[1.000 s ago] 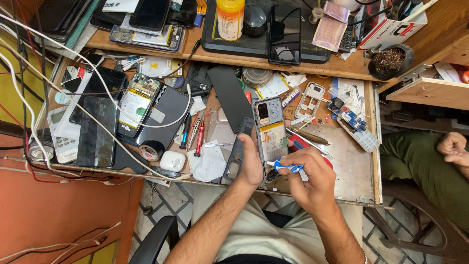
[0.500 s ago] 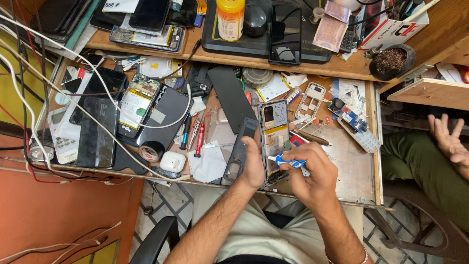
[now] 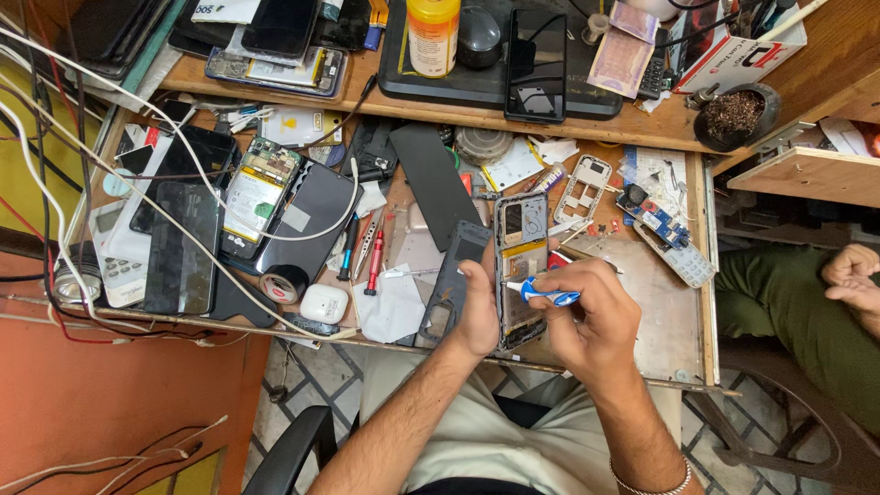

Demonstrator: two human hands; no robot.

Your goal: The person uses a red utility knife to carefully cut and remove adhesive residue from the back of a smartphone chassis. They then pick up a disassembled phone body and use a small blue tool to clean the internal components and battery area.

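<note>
The left hand (image 3: 477, 312) rested against the left side of an opened smartphone with its back cover off and yellow-labelled battery showing (image 3: 520, 266), its fingers closed around the phone's edge to steady it. The right hand (image 3: 591, 316) gripped a small blue-and-white handled screwdriver (image 3: 543, 292) between thumb and fingertips, the tip pointing left onto the phone's lower half. The phone lay upright near the front edge of the cluttered wooden workbench (image 3: 669, 321), a little right of its middle. Just to the phone's left sat a dark grey plastic phone back frame (image 3: 454, 275), touching the left hand. Farther left along the front edge were a small white earbud case (image 3: 324, 303) and a roll of black tape (image 3: 285, 284), with a red-handled screwdriver (image 3: 374, 261) standing between them and the frame. At the right edge of the bench lay a grey keypad strip (image 3: 676, 256). Another person's hand (image 3: 852, 275) rested on a green trouser leg, well apart from the bench.
</note>
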